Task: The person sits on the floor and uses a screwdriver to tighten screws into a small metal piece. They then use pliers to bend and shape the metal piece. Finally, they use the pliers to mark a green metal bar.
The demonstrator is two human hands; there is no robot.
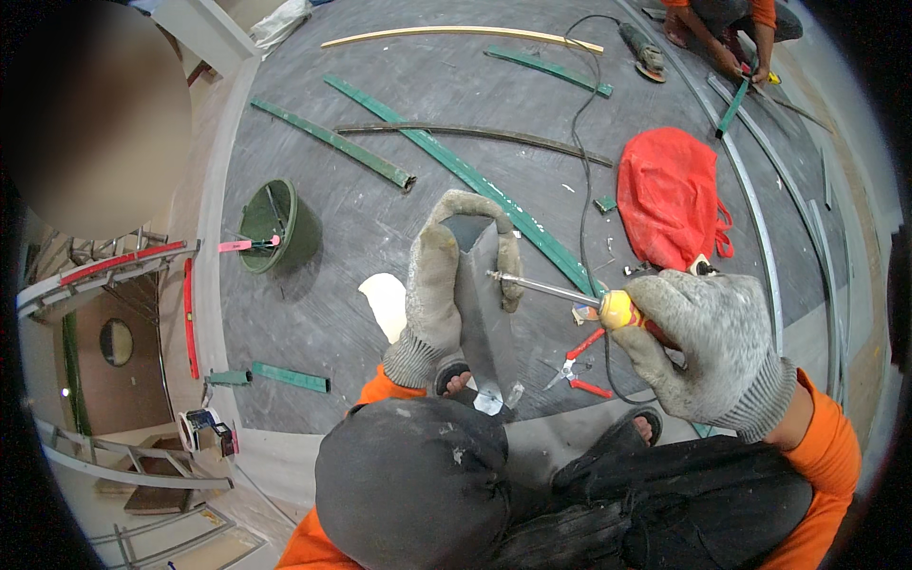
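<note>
While the left hand (pixel 432 285), in a grey work glove, clasps a grey metal channel (pixel 480 318) at the centre of the frame, the right hand (pixel 712 332), gloved alike, grips a screwdriver (pixel 560 290) by its yellow handle, right of centre. Screwdriver tip lies at the channel's right side; contact cannot be told. Channel runs down the frame toward the knees.

Floor (pixel 313 337): dark grey, scuffed, streaked, flecked with pale scraps; lighter border along its left edge. Long green strip (pixel 456 166) slants from upper centre to middle, crossed by a thin dark strip (pixel 494 134). Wooden strip (pixel 456 33) near the top. Grinder (pixel 641 52) upper right, its cord (pixel 576 123) snaking down the floor. Red bag (pixel 670 195) slumped right of centre; red-handled snips (pixel 572 369) below it, toward the lower centre. Pale metal rails (pixel 760 252) along the right side.

Left of frame: dark green bucket (pixel 304 228) holding tools; red level (pixel 190 318) on the pale border; metal ladder (pixel 142 474) lower left. Upper left blurred. Upper right, a co-worker (pixel 731 19) crouches, hands at a short green piece (pixel 732 109).
</note>
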